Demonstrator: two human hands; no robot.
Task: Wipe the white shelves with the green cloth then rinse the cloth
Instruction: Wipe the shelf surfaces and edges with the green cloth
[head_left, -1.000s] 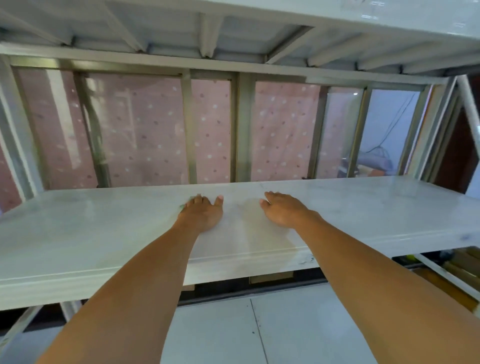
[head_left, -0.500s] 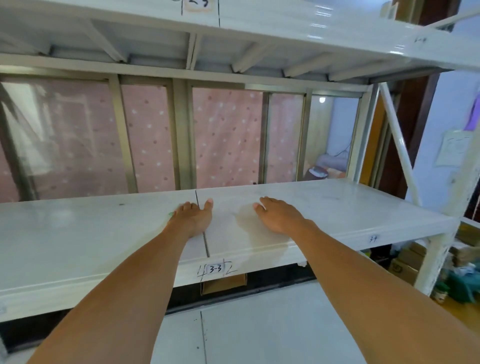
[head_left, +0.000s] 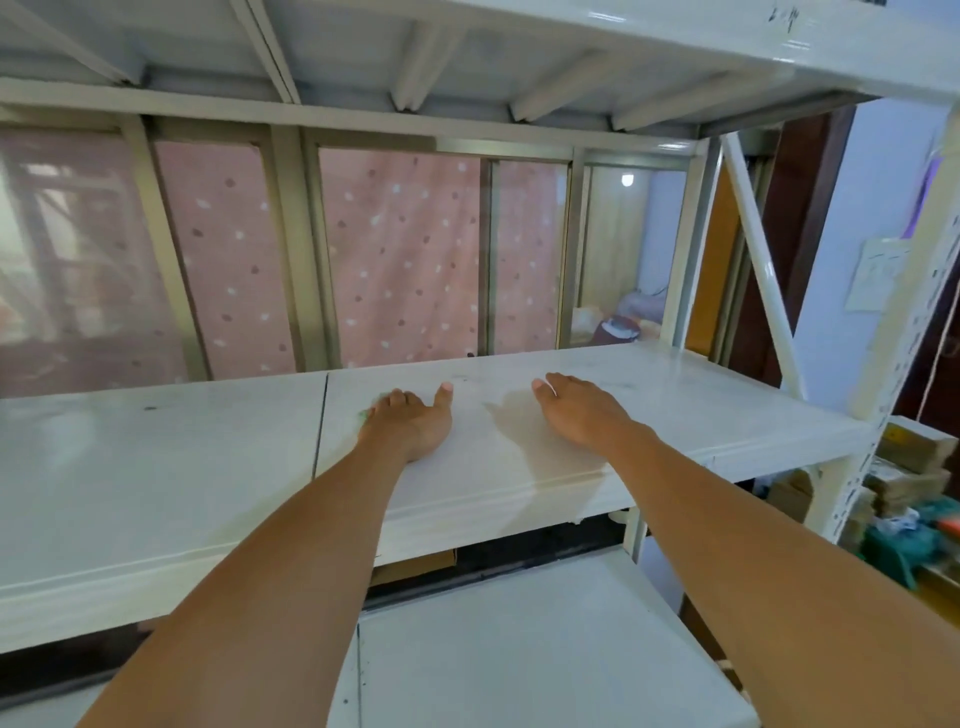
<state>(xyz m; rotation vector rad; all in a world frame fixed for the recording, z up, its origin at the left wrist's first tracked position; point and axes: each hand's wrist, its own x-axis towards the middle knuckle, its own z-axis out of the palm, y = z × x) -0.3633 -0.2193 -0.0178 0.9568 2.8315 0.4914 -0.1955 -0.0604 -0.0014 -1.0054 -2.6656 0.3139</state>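
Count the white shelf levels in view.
3: the top shelf overhead, the middle shelf under the left hand and right hand, the bottom shelf below. Others may lie out of frame.

Left grip presses the green cloth (barely peeking out) on the white shelf; right grip flat beside.

Storeroom with a domestic feel, white steel shelves on a slotted upright with a diagonal brace, handwritten mark on the upper shelf edge, stacked cardboard at right, paper sheet on the wall, sliding window behind, pink dotted curtain.
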